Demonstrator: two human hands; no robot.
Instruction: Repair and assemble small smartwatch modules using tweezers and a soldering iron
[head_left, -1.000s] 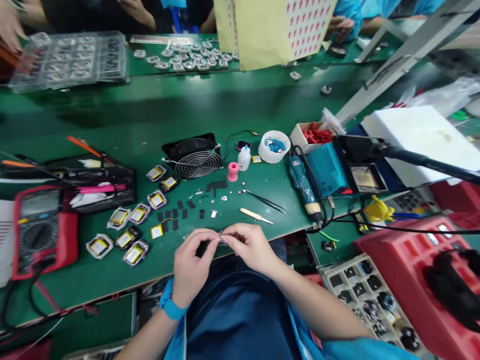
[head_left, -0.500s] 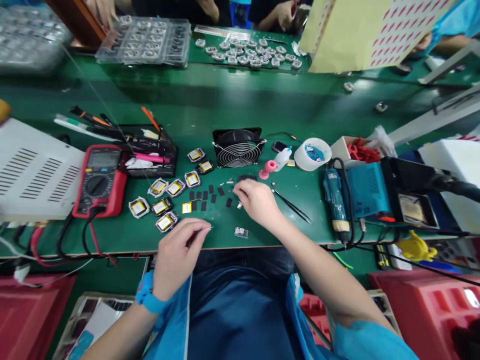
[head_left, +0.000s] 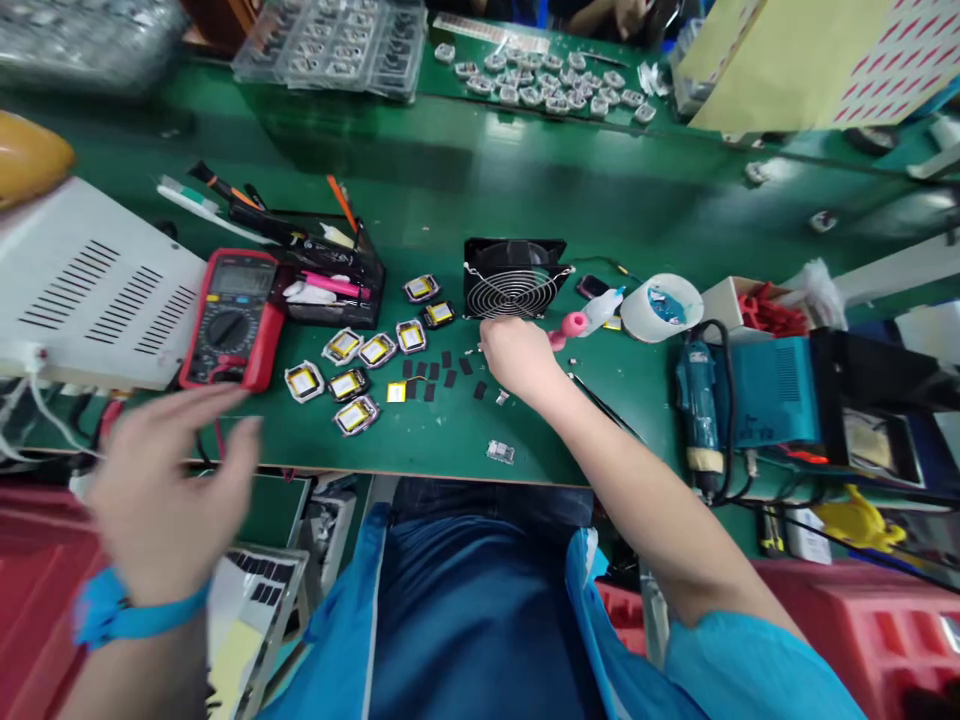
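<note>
Since half a second ago my left hand has swung off the bench, open and empty; my right hand, fingers curled down, grip unclear, now works the small black rectangular pads just before the black wire-grilled fan.

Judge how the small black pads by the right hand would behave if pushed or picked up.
The black pads look thin and flat, so probably very light, sliding rather than rolling. Lying flush on the green bench, they are likely fiddly for the right hand to lift; the tweezers nearby may help.
</note>
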